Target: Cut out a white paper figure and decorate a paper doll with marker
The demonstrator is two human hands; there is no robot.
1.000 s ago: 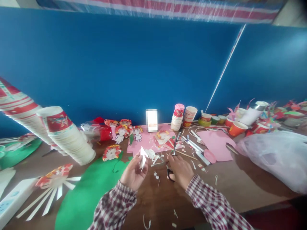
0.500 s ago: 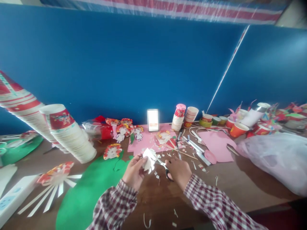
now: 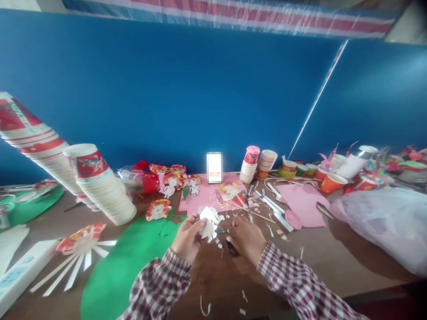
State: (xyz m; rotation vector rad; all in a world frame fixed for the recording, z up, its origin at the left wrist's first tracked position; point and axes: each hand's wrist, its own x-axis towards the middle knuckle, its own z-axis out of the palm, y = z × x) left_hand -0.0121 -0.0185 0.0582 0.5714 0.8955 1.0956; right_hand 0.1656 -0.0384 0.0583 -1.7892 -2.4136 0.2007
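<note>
My left hand (image 3: 187, 237) is closed on a small white paper cut-out (image 3: 209, 223), holding it just above the brown table (image 3: 333, 262). My right hand (image 3: 246, 238) grips a pair of black-handled scissors (image 3: 229, 246) whose blades point left into the paper. Both hands sit close together at the table's middle, in checked sleeves. Small paper scraps (image 3: 218, 244) lie under them.
A green sheet (image 3: 126, 262) lies left of my hands, pink sheets (image 3: 302, 200) behind. Tilted stacks of paper cups (image 3: 100, 186) stand at the left, more cups (image 3: 263, 162) and coloured bowls (image 3: 332, 182) at the back, a clear plastic bag (image 3: 383, 222) at the right.
My left hand turned the white paper from edge-on to flat. The scissors moved left into it, and both hands drew closer together.
</note>
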